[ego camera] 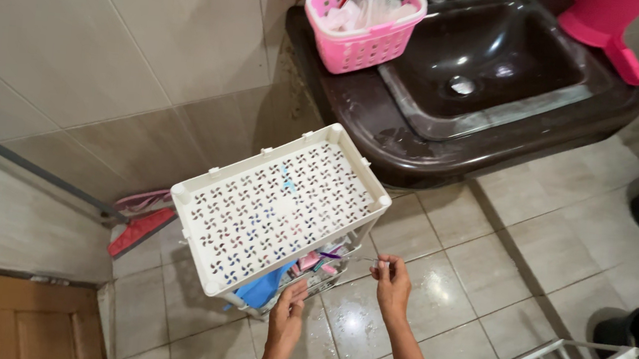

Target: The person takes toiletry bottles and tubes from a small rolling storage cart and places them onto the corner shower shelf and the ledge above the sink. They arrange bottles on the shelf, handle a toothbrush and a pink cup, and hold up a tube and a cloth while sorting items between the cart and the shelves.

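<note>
A white rack point(277, 211) with a perforated top tray stands on the tiled floor point(475, 265), below a dark sink point(488, 55). The left hand point(287, 317) reaches into the rack's lower shelf, fingers curled together on its front edge. The right hand point(393, 282), just right of the rack, pinches a thin clear strip point(359, 258). A pink basket point(366, 22) sits beside the sink.
</note>
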`<state>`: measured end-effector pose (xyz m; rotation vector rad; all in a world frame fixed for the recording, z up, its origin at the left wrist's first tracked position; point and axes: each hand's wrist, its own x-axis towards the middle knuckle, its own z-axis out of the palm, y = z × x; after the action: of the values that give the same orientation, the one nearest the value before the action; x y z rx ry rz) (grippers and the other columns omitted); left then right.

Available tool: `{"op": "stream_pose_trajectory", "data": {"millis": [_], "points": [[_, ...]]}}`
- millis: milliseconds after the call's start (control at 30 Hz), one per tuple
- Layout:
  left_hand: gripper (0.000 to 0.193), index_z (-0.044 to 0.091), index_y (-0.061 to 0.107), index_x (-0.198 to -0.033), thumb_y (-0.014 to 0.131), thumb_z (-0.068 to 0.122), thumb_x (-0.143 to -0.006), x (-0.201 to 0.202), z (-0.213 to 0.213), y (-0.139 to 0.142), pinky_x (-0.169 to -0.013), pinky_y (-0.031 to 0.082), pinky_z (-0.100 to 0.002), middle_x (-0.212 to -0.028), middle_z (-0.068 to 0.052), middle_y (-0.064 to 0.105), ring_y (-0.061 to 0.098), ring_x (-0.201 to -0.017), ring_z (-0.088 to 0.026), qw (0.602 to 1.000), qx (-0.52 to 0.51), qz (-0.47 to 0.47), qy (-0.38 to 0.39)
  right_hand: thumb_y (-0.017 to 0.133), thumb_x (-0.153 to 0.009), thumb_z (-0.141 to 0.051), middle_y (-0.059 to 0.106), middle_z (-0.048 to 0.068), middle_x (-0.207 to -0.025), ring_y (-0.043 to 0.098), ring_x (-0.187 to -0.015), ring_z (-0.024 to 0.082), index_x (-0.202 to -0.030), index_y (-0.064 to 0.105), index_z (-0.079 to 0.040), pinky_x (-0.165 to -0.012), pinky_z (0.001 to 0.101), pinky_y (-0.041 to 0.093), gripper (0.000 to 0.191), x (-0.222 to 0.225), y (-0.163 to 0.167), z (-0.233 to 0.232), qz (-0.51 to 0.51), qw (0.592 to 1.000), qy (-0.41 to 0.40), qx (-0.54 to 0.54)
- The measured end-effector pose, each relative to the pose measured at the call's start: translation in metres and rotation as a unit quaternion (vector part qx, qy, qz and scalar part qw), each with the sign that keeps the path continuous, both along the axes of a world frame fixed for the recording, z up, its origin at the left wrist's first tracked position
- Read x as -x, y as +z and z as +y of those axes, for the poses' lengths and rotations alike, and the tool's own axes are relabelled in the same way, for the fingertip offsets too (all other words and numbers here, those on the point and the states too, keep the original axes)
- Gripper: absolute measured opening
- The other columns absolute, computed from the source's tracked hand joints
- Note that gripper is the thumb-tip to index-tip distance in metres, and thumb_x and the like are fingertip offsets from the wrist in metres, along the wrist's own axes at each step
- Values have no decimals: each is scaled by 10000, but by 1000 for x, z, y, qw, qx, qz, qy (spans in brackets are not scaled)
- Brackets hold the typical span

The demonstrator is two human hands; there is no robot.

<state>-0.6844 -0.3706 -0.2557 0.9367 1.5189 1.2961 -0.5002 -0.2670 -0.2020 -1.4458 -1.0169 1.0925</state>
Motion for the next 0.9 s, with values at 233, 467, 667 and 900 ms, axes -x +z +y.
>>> {"op": "stream_pose_trajectory", "data": {"millis": [233, 467, 667, 900], "points": [[444, 71, 586, -1349, 479, -75, -944, -39, 6, 41, -1021, 515, -318, -1353, -82, 691, 709, -1205, -212, 999, -12, 13, -26, 611, -994, -129, 730, 101, -942, 757, -801, 177, -1142, 651, -3, -714, 290, 585, 199, -64, 40, -25, -77, 996, -49, -9], [418, 91, 605, -1344, 507, -24, -953, -92, 16, 87, -991, 520, -309, -1342, -50, 703, 708, -1209, -189, 998, -41, 33, -44, 636, -977, -156, 738, 121, -920, 772, -802, 196, -1120, 685, 15, -717, 299, 609, 228, -158, 84, -43, -26, 993, -95, -65], [402, 83, 618, -1329, 507, 1, -951, -152, 29, 132, -979, 520, -305, -1323, -56, 708, 702, -1202, -179, 990, -126, 45, -54, 649, -979, -161, 750, 113, -935, 760, -812, 183, -1104, 682, 18, -727, 296, 595, 222, -239, 126, -52, -28, 987, -121, -103], [353, 92, 645, -1310, 523, 57, -981, -216, 47, 170, -973, 533, -314, -1279, -75, 726, 719, -1172, -194, 979, -178, 62, -71, 632, -985, -151, 729, 75, -1001, 721, -804, 162, -1112, 668, 3, -743, 290, 590, 203, -309, 166, -50, 5, 976, -101, -192]]}}
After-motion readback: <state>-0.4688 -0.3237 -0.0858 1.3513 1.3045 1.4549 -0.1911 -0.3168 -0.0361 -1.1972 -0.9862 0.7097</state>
